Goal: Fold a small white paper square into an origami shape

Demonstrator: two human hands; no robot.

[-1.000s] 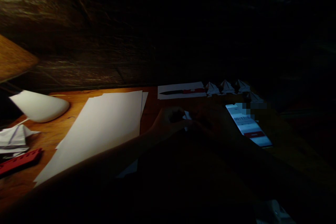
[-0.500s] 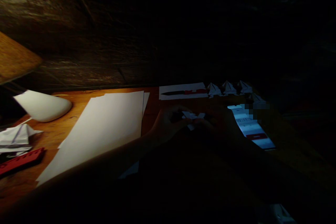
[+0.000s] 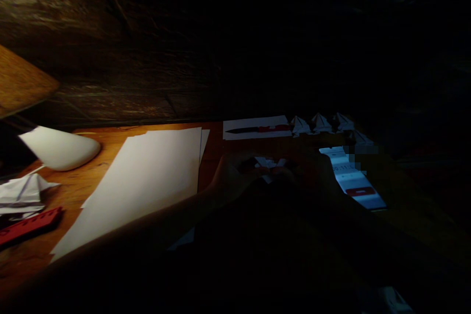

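Between my two hands is a small piece of folded white paper (image 3: pixel 270 163), its creased corners showing above the fingers. My left hand (image 3: pixel 235 169) pinches it from the left, thumb along its lower edge. Deep in shadow, my right hand (image 3: pixel 303 169) closes on its other side; most of those fingers are too dark to make out. Left of my left hand lies a stack of white paper sheets (image 3: pixel 154 167). A lit phone (image 3: pixel 351 179) lies just right of my right hand, partly covered by it.
Behind my hands, a knife with a red handle (image 3: pixel 274 128) rests on a white sheet (image 3: pixel 253 121). Several folded paper figures (image 3: pixel 320 122) line the table's back right. At left are a lamp (image 3: pixel 61 149), a folded paper piece (image 3: pixel 22 194) and a red bar-shaped object (image 3: pixel 31 225).
My left hand's fingers have shifted slightly around the folded paper, and the paper has turned a little. My right hand has moved slightly beside the phone. Other things stay in place.
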